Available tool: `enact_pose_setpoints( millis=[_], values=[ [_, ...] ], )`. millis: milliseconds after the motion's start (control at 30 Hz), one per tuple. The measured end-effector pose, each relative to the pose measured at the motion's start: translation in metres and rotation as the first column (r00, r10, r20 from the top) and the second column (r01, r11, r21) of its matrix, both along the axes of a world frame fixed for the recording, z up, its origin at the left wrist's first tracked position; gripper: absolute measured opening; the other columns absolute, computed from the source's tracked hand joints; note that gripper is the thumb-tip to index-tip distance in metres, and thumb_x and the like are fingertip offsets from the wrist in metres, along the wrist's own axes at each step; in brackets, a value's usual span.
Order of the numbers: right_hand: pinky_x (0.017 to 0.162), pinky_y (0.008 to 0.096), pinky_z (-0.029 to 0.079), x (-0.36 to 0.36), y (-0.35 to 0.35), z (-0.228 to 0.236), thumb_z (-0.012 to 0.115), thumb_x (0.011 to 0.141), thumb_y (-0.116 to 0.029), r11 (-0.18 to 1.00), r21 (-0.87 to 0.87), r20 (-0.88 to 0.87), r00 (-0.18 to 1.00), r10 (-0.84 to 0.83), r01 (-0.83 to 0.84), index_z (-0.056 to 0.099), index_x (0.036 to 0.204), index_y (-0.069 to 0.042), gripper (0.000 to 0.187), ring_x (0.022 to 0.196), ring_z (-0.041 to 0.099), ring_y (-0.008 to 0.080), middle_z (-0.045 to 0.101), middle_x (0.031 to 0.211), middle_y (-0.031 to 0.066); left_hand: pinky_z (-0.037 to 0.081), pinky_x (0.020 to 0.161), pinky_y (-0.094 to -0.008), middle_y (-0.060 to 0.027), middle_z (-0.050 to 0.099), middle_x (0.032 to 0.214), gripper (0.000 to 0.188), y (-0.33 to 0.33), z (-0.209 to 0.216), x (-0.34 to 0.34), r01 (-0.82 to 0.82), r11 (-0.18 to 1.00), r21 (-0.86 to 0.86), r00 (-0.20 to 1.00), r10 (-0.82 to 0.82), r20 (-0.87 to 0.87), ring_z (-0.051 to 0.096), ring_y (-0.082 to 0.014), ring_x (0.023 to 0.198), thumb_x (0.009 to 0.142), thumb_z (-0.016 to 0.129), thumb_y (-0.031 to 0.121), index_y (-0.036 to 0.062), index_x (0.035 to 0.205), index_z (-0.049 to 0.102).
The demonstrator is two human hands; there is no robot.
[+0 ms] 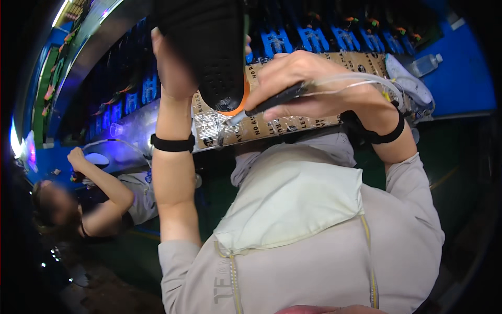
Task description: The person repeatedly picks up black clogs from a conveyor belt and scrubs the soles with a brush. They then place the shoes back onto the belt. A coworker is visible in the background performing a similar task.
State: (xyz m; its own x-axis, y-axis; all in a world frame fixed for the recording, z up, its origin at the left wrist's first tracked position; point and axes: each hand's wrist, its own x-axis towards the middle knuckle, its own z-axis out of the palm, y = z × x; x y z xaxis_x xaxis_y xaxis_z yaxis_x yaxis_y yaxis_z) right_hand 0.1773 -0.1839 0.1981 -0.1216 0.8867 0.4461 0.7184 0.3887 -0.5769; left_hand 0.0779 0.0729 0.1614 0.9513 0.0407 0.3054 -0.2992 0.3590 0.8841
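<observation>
A black shoe (215,63) with a perforated toe and an orange rim fills the upper middle, its far end cut off by the picture edge. My left hand (175,68) is wrapped round the shoe, its thumb on the left side and some fingertips showing on the right. In my right hand (300,76) is a black-handled brush (280,98) with thin pale tubes leading off to the right. Its light bristle tip (236,120) points left, close below the orange rim; whether it touches cannot be made out.
Printed brown cardboard (298,124) under clear film covers the bench edge below my hands. Blue shoe-shaped pieces (312,39) line the far side. At right are a white shoe-like object (410,83) and a clear plastic bottle (426,64). A co-worker (107,201) sits at left.
</observation>
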Motion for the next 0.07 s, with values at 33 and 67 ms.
enact_pose_setpoints(
  millis=[33,67],
  values=[
    [0.078,0.0410,0.060,0.0003,0.0010,0.0004,0.082,0.091,-0.013,0.997,0.021,0.008,0.998,-0.068,0.068,0.080,0.113,-0.004,0.024,0.089,0.075,0.0335,0.077,0.097,0.0139,0.053,0.111,-0.0589,-0.0229,0.053,0.155,0.113,-0.0078,0.0075,0.0021,-0.129,0.984,0.121,0.991,0.131,-0.008,0.056,-0.0432,0.138,0.089,0.049,0.091,0.0062,0.163,0.039],
    [0.078,0.0410,0.060,0.0000,0.0023,0.0009,0.082,0.091,-0.013,0.990,0.044,0.017,0.991,-0.132,0.131,0.080,0.113,-0.004,0.024,0.089,0.075,0.0335,0.076,0.096,0.0140,0.053,0.111,-0.0589,-0.0229,0.053,0.155,0.113,-0.0095,0.0067,0.0002,-0.148,0.984,0.103,0.989,0.148,0.012,0.056,-0.0432,0.138,0.089,0.049,0.091,0.0062,0.163,0.039]
  ],
)
